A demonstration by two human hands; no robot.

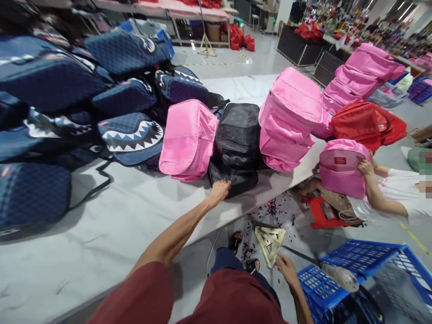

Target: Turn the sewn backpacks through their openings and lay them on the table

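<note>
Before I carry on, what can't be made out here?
- Head view: left hand's grip on the lower black bag, hidden by its own fingers.
- Head view: lettering on the red label, too small.
- Head view: rest of the blue crate, cut off by the bottom edge.
- Head view: background clutter, blurred.

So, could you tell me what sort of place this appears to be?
Probably a bag factory or workshop: shark-mouth backpacks and pink backpacks crowd a long worktable, and small scraps litter the floor.
</note>
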